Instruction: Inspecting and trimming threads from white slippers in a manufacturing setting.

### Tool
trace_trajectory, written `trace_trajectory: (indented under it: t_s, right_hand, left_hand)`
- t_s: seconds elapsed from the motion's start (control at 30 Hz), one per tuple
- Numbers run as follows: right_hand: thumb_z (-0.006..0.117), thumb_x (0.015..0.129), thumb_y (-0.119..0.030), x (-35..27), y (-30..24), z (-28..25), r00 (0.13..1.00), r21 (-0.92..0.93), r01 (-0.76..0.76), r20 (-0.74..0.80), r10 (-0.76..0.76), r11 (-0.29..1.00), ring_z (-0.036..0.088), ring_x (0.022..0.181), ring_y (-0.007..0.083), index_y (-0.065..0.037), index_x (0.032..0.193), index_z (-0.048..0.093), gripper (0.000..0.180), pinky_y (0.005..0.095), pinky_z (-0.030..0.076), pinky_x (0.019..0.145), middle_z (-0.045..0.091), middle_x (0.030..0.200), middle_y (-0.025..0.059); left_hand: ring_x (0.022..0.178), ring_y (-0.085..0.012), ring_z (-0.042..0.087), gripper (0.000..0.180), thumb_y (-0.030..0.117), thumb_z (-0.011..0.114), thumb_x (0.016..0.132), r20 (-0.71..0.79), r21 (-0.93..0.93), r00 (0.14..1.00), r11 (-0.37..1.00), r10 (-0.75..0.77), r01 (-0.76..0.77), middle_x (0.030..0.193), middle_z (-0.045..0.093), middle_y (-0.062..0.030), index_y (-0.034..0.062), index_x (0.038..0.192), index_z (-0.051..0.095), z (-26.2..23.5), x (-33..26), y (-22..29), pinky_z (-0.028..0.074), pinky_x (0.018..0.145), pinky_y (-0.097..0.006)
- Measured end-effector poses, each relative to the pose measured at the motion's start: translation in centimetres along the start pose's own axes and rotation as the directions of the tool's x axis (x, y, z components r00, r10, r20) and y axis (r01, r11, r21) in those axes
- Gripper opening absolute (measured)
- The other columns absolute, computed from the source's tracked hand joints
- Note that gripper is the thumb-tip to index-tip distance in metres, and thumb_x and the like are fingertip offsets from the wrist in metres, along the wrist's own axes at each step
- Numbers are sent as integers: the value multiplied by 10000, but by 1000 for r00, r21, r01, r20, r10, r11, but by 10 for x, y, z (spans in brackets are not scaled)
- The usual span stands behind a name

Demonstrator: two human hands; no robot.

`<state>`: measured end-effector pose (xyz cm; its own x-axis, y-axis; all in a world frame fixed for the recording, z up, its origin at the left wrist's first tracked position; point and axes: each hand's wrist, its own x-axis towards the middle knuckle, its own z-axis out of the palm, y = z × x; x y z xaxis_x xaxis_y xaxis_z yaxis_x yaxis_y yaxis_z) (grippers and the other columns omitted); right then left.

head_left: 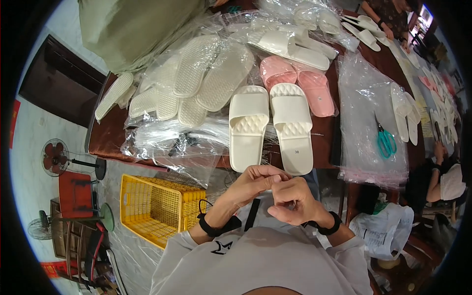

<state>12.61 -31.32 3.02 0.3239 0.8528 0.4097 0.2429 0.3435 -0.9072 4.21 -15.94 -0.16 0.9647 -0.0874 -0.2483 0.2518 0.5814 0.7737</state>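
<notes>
A pair of white slide slippers lies side by side on the table edge in front of me, the left slipper (246, 142) and the right slipper (294, 140) both with heels toward me. Just below those heels my two hands meet. My left hand (255, 183) is closed, its thumb and fingertips pressed together beside the other hand. My right hand (296, 199) is closed too, fingers curled inward. Whatever they pinch, if anything, is hidden or too small to make out. Behind the pair sit pink slippers (317, 93) in clear plastic.
White slippers in clear plastic bags (211, 69) pile up at the back left. Teal-handled scissors (386, 142) lie on stacked clear bags (361, 108) at right. A yellow crate (147, 179) stands on the floor at left, near fans (55, 157). Other people (445, 182) sit at right.
</notes>
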Motion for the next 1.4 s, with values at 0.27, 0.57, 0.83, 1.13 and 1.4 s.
trace_trajectory:
  t_s: [0.27, 0.57, 0.83, 1.13, 1.4]
  right_hand:
    - [653, 677, 3, -1, 5, 3, 976, 33, 113, -192, -104, 993, 410, 447, 145, -29, 576, 487, 196, 265, 300, 426, 466, 557, 23]
    - [605, 707, 91, -7, 6, 6, 951, -173, 121, -261, -164, 977, 501, 724, 114, -9, 794, 571, 137, 199, 382, 583, 498, 821, 73]
    - [454, 987, -97, -9, 1, 3, 814, 279, -398, -332, 477, 874, 462, 577, 38, -2, 1068, 584, 180, 166, 366, 518, 506, 730, -7]
    - [428, 1012, -197, -22, 7, -9, 763, 280, -463, -356, 539, 841, 367, 506, 4, 10, 1053, 619, 285, 183, 288, 449, 441, 635, -48]
    - [456, 1005, -238, -26, 53, -39, 617, 477, -486, -406, 674, 732, 377, 478, 22, -2, 1099, 586, 286, 171, 295, 388, 451, 671, -38]
  left_hand:
    - [960, -114, 615, 193, 81, 605, 917, 101, 113, 990, 988, 98, -109, 1035, 664, -56, 1, 1088, 645, -4, 0, -5, 501, 877, -276]
    - [858, -70, 563, 123, 151, 568, 958, 42, 188, 975, 956, 220, -224, 922, 595, -5, 34, 996, 574, 6, 0, 0, 470, 758, -228]
    - [850, -100, 600, 113, 133, 553, 961, -69, 277, 926, 899, 371, -340, 916, 624, -37, 22, 981, 567, 13, 6, 49, 489, 770, -251]
    - [902, -85, 581, 174, 105, 581, 939, -53, 729, 909, 638, 414, -249, 974, 610, -26, 5, 1080, 569, 7, 26, 66, 464, 795, -232]
    - [1294, -441, 280, 847, 239, 810, 702, 251, 956, 196, -274, 948, 101, 1430, 232, -282, 105, 1406, 360, -15, 22, 122, 293, 1009, -525]
